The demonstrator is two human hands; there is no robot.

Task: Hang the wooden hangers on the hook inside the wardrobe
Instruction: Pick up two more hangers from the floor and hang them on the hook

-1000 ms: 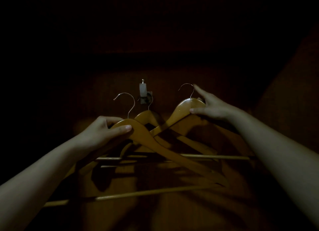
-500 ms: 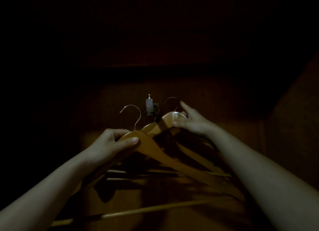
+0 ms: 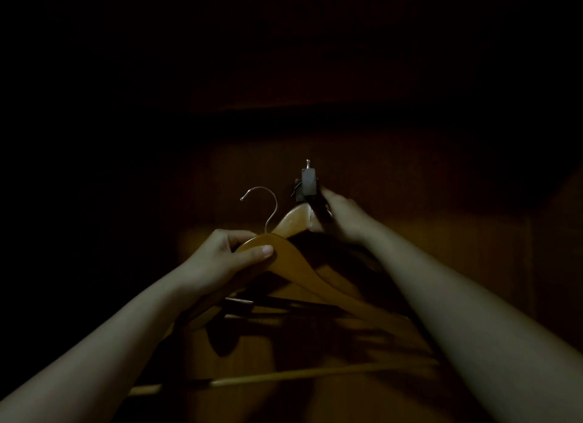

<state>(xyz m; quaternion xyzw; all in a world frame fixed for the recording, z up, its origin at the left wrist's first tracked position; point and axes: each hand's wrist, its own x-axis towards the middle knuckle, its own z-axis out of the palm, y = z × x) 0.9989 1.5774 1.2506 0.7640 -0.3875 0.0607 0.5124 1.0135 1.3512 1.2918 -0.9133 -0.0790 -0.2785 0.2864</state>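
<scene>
My left hand [image 3: 228,258] grips the top of a wooden hanger [image 3: 284,261], thumb laid over its crown; its metal hook [image 3: 268,201] points up and left, free in the air. My right hand [image 3: 342,219] holds the crown of a second wooden hanger [image 3: 293,220] right under the grey wall hook [image 3: 308,182] on the wardrobe's back panel. That hanger's wire hook is hidden by the hand and the wall hook, so I cannot tell whether it rests on the hook. Another hanger hung there earlier is hidden behind.
The wardrobe is very dark. Its wooden back panel [image 3: 426,233] is lit only around the hook. A side wall [image 3: 558,249] rises at the right. Hanger bars [image 3: 299,375] cross low between my forearms.
My right hand has carried its hanger leftward from the right until its top sits at the wall hook. My left hand kept its grip and moved little.
</scene>
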